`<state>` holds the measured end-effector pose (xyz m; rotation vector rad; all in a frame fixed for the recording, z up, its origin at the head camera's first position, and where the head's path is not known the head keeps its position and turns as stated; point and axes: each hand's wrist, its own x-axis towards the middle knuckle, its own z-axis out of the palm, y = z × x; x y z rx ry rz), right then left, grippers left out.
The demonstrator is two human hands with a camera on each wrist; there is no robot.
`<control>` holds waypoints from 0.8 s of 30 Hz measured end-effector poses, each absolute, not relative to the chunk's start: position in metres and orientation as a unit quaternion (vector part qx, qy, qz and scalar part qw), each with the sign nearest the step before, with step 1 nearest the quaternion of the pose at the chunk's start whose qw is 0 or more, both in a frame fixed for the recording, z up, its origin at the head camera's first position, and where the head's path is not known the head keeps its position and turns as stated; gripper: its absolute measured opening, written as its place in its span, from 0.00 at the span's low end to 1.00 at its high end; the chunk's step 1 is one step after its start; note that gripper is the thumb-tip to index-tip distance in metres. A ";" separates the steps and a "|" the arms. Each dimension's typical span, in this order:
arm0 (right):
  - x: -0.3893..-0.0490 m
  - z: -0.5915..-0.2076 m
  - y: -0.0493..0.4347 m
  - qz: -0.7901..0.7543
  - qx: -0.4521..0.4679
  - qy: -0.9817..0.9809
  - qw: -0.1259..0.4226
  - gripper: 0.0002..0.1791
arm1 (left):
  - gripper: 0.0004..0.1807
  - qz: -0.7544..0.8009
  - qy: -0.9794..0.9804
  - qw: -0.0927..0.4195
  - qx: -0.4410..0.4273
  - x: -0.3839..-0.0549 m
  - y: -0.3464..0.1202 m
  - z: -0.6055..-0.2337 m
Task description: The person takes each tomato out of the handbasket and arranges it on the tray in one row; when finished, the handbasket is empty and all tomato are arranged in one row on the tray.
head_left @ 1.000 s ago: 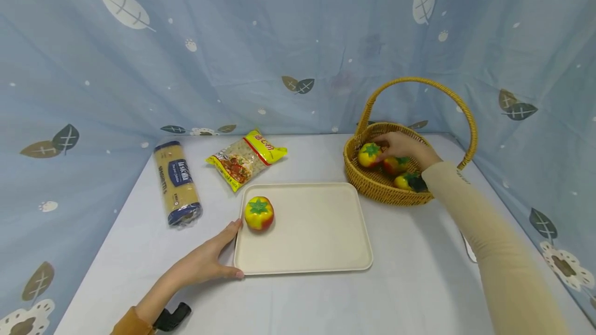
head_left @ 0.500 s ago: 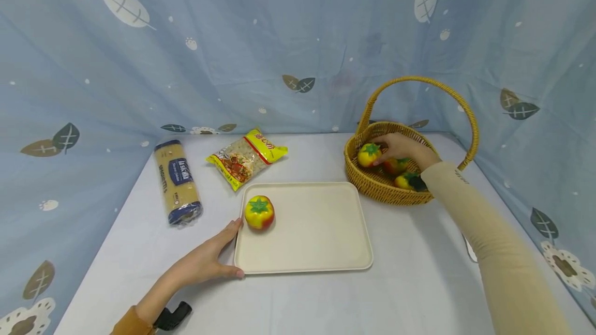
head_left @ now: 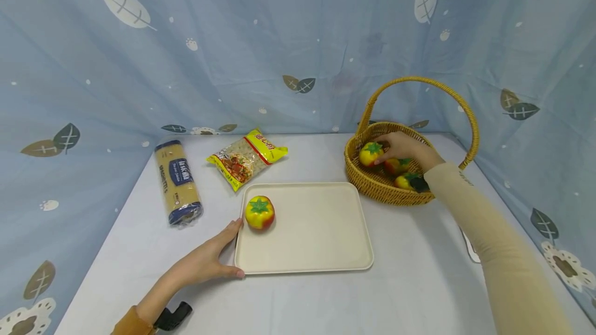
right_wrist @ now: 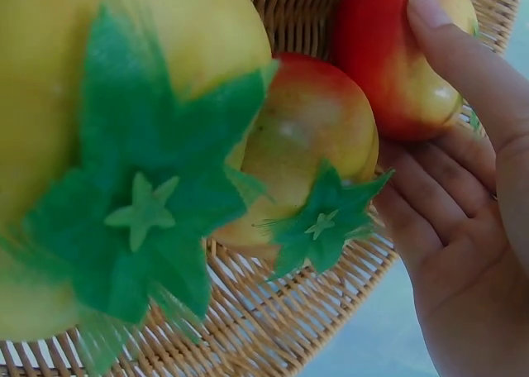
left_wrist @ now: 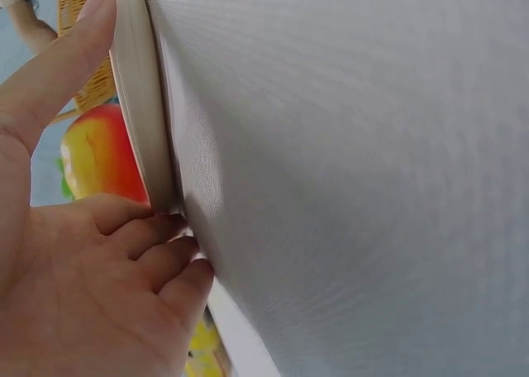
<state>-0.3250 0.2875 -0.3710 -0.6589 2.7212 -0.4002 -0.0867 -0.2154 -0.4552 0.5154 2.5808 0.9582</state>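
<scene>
In the basket, my right hand holds a yellow-red model persimmon with a green leafy top. The right wrist view shows my thumb across this persimmon and my fingers behind it. Two more persimmons lie beside it in the basket. My left hand rests against the left end of the cream tray, thumb at the near corner and fingers along the side. Another persimmon sits at the tray's left. From the left wrist, the fingertips touch the tray's rim.
The basket's tall handle arches over my right hand. A spaghetti pack and a yellow food bag lie at the back left of the white table. A white-edged flat thing shows partly behind the right sleeve.
The persimmon in my right hand has shifted very slightly to the right and up within the basket. The left hand and the tray stay where they were.
</scene>
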 end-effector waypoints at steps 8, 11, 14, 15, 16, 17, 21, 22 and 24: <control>-0.321 -0.368 0.289 -0.148 -0.230 0.951 0.142 0.42 | 0.66 0.335 0.908 0.162 0.193 -0.086 -0.214 -0.452; -0.320 -0.366 0.290 -0.148 -0.230 0.952 0.137 0.42 | 0.66 0.335 0.909 0.162 0.189 -0.086 -0.214 -0.452; -0.317 -0.363 0.290 -0.152 -0.228 0.952 0.134 0.42 | 0.66 0.335 0.909 0.165 0.187 -0.086 -0.214 -0.452; -0.316 -0.362 0.290 -0.154 -0.226 0.953 0.132 0.43 | 0.66 0.335 0.909 0.165 0.185 -0.087 -0.215 -0.452; -0.315 -0.360 0.291 -0.155 -0.227 0.953 0.131 0.42 | 0.66 0.335 0.909 0.166 0.185 -0.087 -0.215 -0.453; -0.314 -0.359 0.291 -0.156 -0.226 0.953 0.130 0.42 | 0.66 0.335 0.909 0.166 0.185 -0.087 -0.215 -0.453; -0.310 -0.356 0.291 -0.151 -0.227 0.955 0.115 0.42 | 0.66 0.336 0.908 0.165 0.190 -0.086 -0.215 -0.454; -0.308 -0.355 0.291 -0.150 -0.229 0.956 0.109 0.42 | 0.66 0.337 0.907 0.166 0.189 -0.086 -0.215 -0.453; -0.305 -0.352 0.291 -0.148 -0.227 0.958 0.097 0.42 | 0.66 0.339 0.906 0.168 0.188 -0.086 -0.215 -0.453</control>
